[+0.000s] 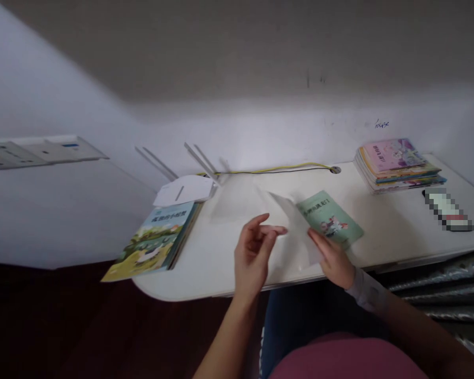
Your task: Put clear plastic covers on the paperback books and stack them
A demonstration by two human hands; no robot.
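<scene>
A thin, translucent plastic sheet (296, 223) stands tilted above the white desk, its far part blurred. My right hand (334, 258) pinches its right side between thumb and fingers. On the other side is my left hand (253, 255), with thumb and index finger brought together at the sheet's left edge and the other fingers curled. Just behind my right hand lies a green picture book (329, 213) on the desk, partly covered by the sheet and that hand.
A stack of picture books (398, 163) sits at the desk's back right, near a phone (448, 210). More books (156, 239) lie at the left, beside a white router (185, 190) with upright antennas. Yellow and black cables (276, 169) run along the wall. The desk's front edge (229, 295) is near my body.
</scene>
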